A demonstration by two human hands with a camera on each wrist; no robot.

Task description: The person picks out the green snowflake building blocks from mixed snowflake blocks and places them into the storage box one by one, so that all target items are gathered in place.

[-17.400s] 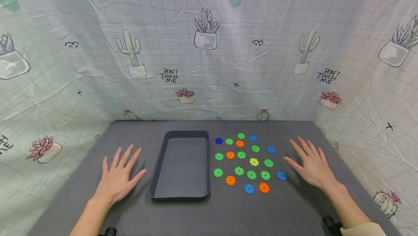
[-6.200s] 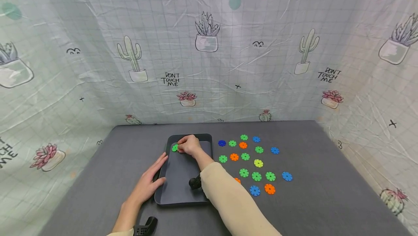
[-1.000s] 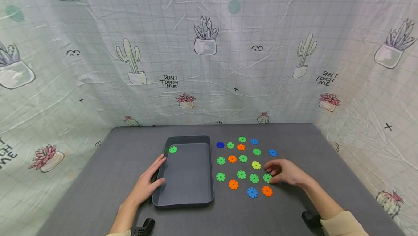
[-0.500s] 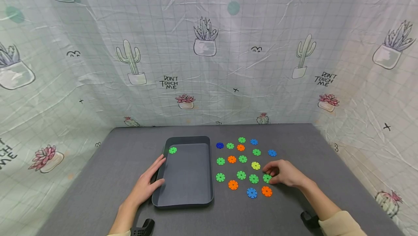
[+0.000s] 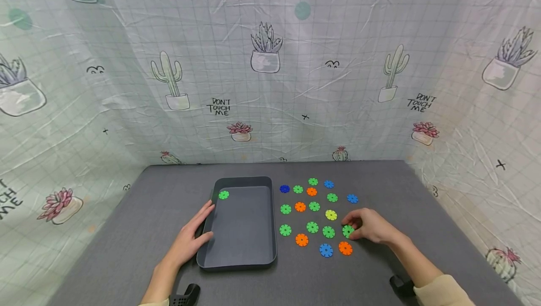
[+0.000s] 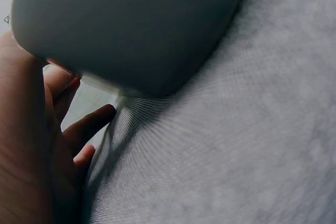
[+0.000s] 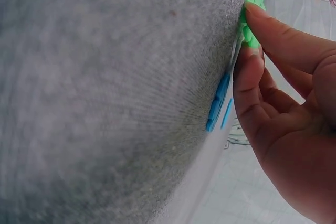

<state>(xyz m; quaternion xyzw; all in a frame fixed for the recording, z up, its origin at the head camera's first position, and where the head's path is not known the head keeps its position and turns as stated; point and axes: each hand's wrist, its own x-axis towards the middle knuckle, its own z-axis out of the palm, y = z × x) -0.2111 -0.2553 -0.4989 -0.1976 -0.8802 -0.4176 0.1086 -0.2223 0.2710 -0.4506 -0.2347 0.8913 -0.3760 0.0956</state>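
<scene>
My right hand (image 5: 371, 225) pinches a green notched plastic disc (image 5: 348, 231) between thumb and fingers, at the right side of the spread of discs. In the right wrist view the green disc (image 7: 251, 32) stands tilted in the pinch, partly covered by the thumb. A blue disc (image 7: 218, 103) lies on the table close by it; the hand hides that one in the head view. My left hand (image 5: 188, 240) rests against the left wall of a dark grey tray (image 5: 274, 231), fingers extended along it. Inside the tray, at its far left corner, lies one green disc (image 5: 223, 195).
Several more notched discs lie flat to the right of the tray, among them a yellow disc (image 5: 331, 215), an orange disc (image 5: 345, 248), a blue disc (image 5: 326, 250) and a dark blue disc (image 5: 285, 189). A patterned curtain (image 5: 266, 108) closes off the grey table's (image 5: 236, 287) back and sides.
Earlier both hands lay apart from the tray; later the right hand set a green disc in it and returned right. In the last half second the pinched green disc has tilted up slightly.
</scene>
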